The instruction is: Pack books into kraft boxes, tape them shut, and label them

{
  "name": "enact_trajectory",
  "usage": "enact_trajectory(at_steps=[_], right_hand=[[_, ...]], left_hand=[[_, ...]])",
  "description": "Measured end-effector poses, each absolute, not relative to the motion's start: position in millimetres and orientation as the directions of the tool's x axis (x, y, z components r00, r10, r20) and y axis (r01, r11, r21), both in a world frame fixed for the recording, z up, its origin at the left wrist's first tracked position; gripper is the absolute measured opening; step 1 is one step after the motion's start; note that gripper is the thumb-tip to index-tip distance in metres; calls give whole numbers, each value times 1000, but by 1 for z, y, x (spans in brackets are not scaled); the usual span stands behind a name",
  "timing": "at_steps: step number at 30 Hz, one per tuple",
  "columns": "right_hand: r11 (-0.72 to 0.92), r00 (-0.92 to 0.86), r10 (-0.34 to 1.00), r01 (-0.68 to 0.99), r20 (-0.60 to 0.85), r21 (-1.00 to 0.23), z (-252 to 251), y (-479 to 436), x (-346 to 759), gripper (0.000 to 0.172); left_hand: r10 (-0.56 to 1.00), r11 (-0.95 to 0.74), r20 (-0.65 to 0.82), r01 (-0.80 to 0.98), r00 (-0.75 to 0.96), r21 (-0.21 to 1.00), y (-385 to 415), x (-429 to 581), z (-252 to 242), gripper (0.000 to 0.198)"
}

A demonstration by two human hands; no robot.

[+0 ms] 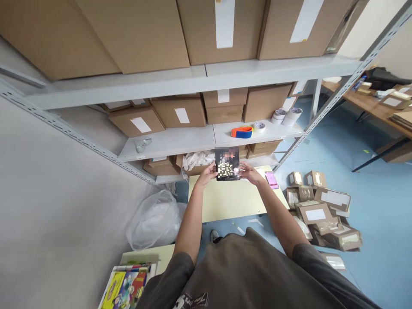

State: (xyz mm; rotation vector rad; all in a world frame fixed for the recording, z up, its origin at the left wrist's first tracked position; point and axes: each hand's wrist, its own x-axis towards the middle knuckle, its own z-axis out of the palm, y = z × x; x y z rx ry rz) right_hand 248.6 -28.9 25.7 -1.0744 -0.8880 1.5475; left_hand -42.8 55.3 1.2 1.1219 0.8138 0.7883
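Between my two hands is a dark book-like item (pixel 228 165) with a printed cover, a patch of pale yellow blocks on it and some characters above. My left hand (pixel 208 174) grips its left edge, fingers closed against it. On the opposite edge, my right hand (pixel 250 172) holds it the same way. The item is raised over the pale yellow table (pixel 228 201). A pink-screened phone (pixel 272 180) lies on the table to the right of my right hand, near some white paper. Whether the item is a book or a thin box I cannot tell.
Cardboard boxes (pixel 178 111) fill the grey metal shelves (pixel 180 141) ahead. Tape rolls (pixel 279 116) and an orange-and-blue strap roll (pixel 242 132) sit on the middle shelf. Parcels (pixel 315 212) are piled on the floor at right. A plastic bag (pixel 157 221) stands at left.
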Motion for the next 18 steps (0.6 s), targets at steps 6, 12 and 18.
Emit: enact_trajectory(at_steps=[6,12,18], right_hand=[[-362,-158,931,-268,-330,-893,-32,-22,238,69],[-524,-164,851,-193,-499,-829,-141,-10,219,68],[-578,105,795,-169,-598,-798,-225,-25,209,66]], left_hand=[[827,392,-293,-119,479,912,50,-71,-62,90],[785,576,-535,-51,312,816,41,-70,-159,93],[748,646,-652,90,125,758,31,-66,-236,83]])
